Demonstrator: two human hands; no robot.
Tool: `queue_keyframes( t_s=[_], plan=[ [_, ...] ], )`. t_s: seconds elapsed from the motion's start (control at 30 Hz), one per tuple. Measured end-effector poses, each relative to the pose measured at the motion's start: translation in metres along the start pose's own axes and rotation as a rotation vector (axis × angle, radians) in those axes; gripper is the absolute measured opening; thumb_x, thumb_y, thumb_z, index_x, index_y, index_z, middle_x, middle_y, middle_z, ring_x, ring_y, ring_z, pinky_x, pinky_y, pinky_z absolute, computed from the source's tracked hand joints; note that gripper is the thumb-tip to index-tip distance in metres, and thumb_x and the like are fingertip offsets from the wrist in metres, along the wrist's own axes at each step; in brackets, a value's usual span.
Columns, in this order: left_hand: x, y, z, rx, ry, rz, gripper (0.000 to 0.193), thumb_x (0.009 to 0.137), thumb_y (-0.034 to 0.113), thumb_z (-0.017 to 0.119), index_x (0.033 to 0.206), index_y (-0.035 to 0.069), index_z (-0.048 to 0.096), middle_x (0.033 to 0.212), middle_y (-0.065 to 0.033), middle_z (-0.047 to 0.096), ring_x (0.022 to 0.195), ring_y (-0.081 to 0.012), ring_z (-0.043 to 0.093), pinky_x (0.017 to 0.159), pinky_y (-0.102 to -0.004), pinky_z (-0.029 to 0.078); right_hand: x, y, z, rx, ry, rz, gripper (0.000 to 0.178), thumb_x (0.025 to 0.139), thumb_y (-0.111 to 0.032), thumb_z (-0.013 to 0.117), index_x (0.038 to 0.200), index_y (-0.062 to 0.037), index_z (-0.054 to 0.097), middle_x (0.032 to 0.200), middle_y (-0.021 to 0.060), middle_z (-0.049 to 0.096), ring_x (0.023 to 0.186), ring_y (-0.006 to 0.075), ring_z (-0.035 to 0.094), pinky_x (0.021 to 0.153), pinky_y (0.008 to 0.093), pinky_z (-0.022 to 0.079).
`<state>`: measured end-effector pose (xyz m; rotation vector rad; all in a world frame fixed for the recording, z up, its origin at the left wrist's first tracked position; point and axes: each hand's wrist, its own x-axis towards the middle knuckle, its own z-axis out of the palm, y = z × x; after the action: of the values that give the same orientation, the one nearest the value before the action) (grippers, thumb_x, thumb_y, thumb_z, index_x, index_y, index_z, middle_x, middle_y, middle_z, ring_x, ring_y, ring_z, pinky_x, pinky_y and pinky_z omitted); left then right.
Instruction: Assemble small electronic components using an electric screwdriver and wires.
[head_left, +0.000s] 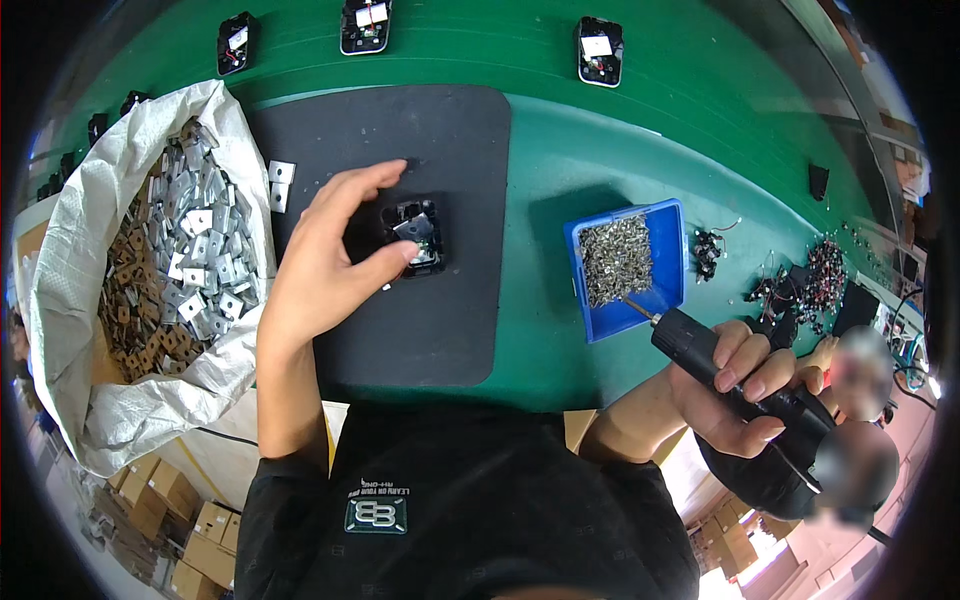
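My left hand (325, 255) reaches over a small black plastic housing (430, 252) on the dark mat. Its thumb and fingers are spread around the housing, with the thumb tip at a small metal plate (408, 229) lying tilted inside. Part of the housing's left side is hidden by the thumb. In my right hand (735, 395) is a black electric screwdriver (688, 343), gripped around its body and pointing up and left. Its bit tip reaches into the silver screws (615, 260) heaped in a blue plastic tray (684, 235).
A white woven sack (65, 320) full of bent metal plates stands left of the black mat (460, 130). Two loose plates (282, 186) lie beside it. Several black housings (599, 60) sit on the green surface beyond. Small wired parts (815, 280) are piled at right, near another person.
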<state>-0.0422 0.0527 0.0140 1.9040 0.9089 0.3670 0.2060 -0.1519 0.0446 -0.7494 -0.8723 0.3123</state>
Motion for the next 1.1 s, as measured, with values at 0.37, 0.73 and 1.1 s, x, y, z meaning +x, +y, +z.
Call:
queue_keyframes(
  t_s=[0.37, 0.73, 1.1],
  plan=[
    [-0.005, 0.058, 0.047, -0.020, 0.007, 0.555, 0.029, 0.069, 0.007, 0.081, 0.094, 0.001, 0.067, 0.086, -0.0123, 0.067, 0.074, -0.0280, 0.064, 0.068, -0.0354, 0.051, 0.013, -0.014, 0.029, 0.124, 0.098, -0.008, 0.047, 0.080, -0.023, 0.074, 0.120, -0.0131, 0.050, 0.076, -0.0032, 0.056, 0.057, 0.0087, 0.053, 0.060, 0.0237, 0.042],
    [0.005, 0.057, 0.116, -0.179, -0.128, 0.623, 0.034, 0.067, 0.009, 0.082, 0.098, 0.000, 0.070, 0.092, -0.0101, 0.071, 0.074, -0.0233, 0.067, 0.065, -0.0324, 0.052, 0.011, -0.026, 0.030, 0.124, 0.110, -0.005, 0.044, 0.080, -0.021, 0.075, 0.118, -0.0118, 0.054, 0.076, -0.0025, 0.059, 0.058, 0.0081, 0.056, 0.064, 0.0222, 0.048],
    [0.002, 0.052, 0.119, -0.198, -0.085, 0.622, 0.025, 0.067, 0.003, 0.078, 0.092, 0.001, 0.071, 0.083, -0.0090, 0.071, 0.069, -0.0217, 0.067, 0.062, -0.0304, 0.050, 0.006, -0.023, 0.025, 0.103, 0.080, -0.077, 0.059, 0.089, -0.031, 0.071, 0.135, -0.0121, 0.039, 0.078, -0.0010, 0.059, 0.054, 0.0110, 0.058, 0.050, 0.0259, 0.053]
  ],
)
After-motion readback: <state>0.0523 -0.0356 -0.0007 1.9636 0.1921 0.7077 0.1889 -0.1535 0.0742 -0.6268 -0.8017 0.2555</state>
